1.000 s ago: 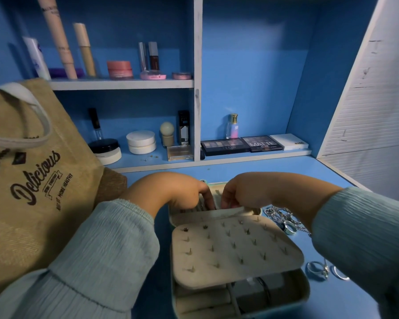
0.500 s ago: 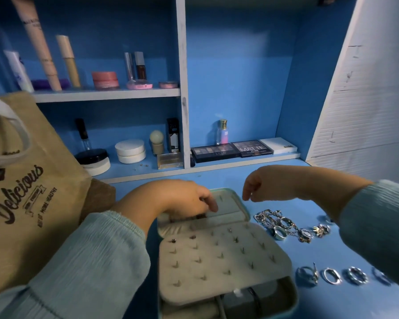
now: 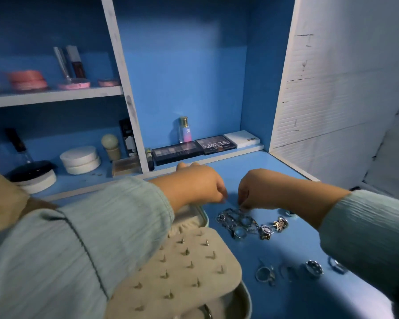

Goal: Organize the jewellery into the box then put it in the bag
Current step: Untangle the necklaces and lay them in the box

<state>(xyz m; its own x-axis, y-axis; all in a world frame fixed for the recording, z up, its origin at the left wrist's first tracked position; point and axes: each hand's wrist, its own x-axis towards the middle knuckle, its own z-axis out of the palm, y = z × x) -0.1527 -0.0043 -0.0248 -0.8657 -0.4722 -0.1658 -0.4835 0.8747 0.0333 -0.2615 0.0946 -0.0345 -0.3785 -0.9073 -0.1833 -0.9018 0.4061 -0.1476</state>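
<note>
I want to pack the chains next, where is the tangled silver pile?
In the head view the tangled silver pile lies on the blue desk, just right of the open jewellery box, directly under the right hand.

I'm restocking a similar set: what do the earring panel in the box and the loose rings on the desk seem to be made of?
Earring panel: soft beige velvet or suede-like fabric, matte, no glare. Rings: silver-toned metal, shiny, catching bright glints; whether silver or plated cannot be told.
</note>
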